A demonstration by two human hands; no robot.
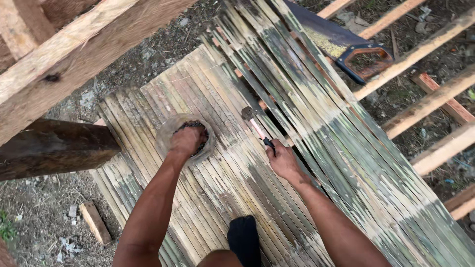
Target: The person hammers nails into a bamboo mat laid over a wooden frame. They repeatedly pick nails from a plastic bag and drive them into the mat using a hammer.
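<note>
**Bamboo decking, two hands at work: nails and hammer**

- Left hand (pixel 187 140): reaching into a clear plastic container (pixel 166 133) of dark nails (pixel 198 125), fingers curled down among the contents; grip on any single nail cannot be told. Container resting on the slats, at about 9 o'clock from the hammer.
- Right hand (pixel 283 160): closed around the dark grip end of a hammer (pixel 256 126) with pale pink shaft; steel head lying on the bamboo at 11 o'clock from the hand, beside a dark gap between slats.
- Split-bamboo flooring (pixel 227 188): flattened strips, weathered green and tan, running from 6 o'clock toward 12 o'clock; a second overlapping panel at 2 o'clock.
- Handsaw (pixel 346 52): dark blade, orange-lined handle, lying on the upper panel at 1 o'clock, well apart from both hands.
- Timber joists (pixel 430 101): bare, over open ground at 3 o'clock.
- Heavy wooden beams (pixel 59 64): at 10 o'clock.
- Dark-clad foot (pixel 243 237): on the slats at 6 o'clock.

Risks, as judged: nail points likely to prick fingers digging blind in the container; container light and near the panel edge, easily tipped, spilling nails through the gaps; thin slats prone to splitting under a hard blow; open joists beside the decking a misstep hazard.
</note>
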